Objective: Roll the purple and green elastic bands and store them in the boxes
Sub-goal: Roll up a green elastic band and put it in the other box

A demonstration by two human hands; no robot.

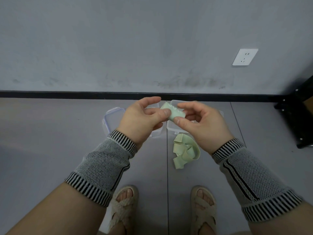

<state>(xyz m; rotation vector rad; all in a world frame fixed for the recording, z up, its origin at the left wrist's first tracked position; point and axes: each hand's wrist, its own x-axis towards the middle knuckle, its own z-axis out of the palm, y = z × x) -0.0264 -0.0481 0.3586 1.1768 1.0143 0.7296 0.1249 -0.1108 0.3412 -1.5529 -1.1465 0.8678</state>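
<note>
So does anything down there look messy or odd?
Mostly the green band: its loose tail lies crumpled on the floor, while both hands pinch the rolled end. Nothing looks damaged.

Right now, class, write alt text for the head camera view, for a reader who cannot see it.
Both hands, left hand and right hand, pinch a partly rolled green band above clear plastic boxes on a grey floor. The band's loose tail lies crumpled on the floor below; sandalled feet show at the bottom.

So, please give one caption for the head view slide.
Both hands roll a green elastic band above clear boxes.
</note>
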